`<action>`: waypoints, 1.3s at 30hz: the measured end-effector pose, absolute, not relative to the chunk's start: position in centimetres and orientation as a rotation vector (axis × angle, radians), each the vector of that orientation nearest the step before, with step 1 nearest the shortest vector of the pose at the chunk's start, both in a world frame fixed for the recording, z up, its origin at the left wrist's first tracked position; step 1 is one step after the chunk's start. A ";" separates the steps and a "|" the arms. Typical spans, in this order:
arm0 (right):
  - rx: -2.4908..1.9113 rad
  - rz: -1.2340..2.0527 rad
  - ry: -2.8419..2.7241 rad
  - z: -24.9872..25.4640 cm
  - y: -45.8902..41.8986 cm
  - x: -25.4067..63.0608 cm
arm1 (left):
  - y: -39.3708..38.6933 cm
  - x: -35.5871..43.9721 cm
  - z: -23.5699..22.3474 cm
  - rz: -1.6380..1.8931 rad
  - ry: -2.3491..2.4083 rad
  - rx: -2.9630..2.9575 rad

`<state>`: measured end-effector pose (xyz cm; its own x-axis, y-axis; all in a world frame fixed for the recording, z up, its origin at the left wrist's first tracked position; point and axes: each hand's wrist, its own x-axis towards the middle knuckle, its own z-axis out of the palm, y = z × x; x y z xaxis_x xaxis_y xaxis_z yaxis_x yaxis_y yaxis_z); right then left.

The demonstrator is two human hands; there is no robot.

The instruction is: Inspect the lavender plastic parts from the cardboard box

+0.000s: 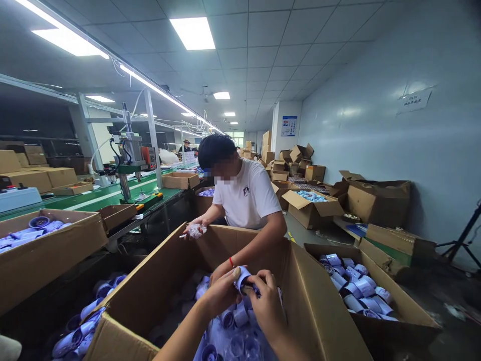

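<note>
Brown cardboard forms a large open box (150, 283) filled with white-and-purple cylindrical cups and clear plastic, as a person in a white T-shirt (246, 195) leans over its far side, one arm reaching in. A smaller open cardboard box (408, 307) of similar cups stands to the right. Above the large box's contents, the left hand (222, 292) grips a white, short cylindrical cup (241, 277) between thumb and curled fingers. The right hand (267, 298) bends its fingers at the cup's open end; what its fingertips pinch, if anything, is unclear.
</note>
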<state>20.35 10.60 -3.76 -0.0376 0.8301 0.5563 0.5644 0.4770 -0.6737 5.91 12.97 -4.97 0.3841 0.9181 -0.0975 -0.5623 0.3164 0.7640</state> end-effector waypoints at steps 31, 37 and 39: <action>-1.226 0.499 -1.767 -2.7 10.1 20.1 | 12.6 6.4 -3.6 0.934 0.718 0.896; -1.212 0.549 -1.668 -3.1 10.3 20.2 | 12.6 6.4 -3.5 0.935 0.737 0.924; -1.195 0.561 -1.610 -3.2 10.3 20.2 | 12.4 6.5 -3.4 0.899 0.746 0.950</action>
<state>20.17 10.34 -3.22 0.0019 0.8960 0.4440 0.4261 0.4010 -0.8110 6.49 12.39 -3.36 0.4372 0.8880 -0.1426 -0.3033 0.2948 0.9062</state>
